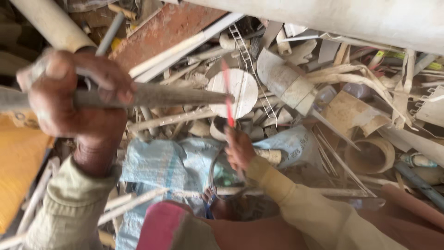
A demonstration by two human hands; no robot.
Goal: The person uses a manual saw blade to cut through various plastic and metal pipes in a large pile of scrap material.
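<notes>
I am gripping a long grey metal rod (152,96) in my left hand (76,95), fingers wrapped fully around it up close to my face, its far end reaching out over a white round plastic disc (239,92) in the scrap heap below. My right hand (238,148) is reaching down lower, closed around the bottom of a thin red stick (227,97) that is standing nearly upright, its upper part crossing in front of the disc near the rod's tip. I judge that I am in the middle of working pieces loose from the pile, with both hands already committed. Around the right hand are lying a pale blue woven sack (162,162), broken white pipe offcuts (286,83) and bent strips. The next move, as I see it, is calling for a steady pull on the stick along its own length while I am holding the rod level, since the tangled strips could be snagging either piece.
</notes>
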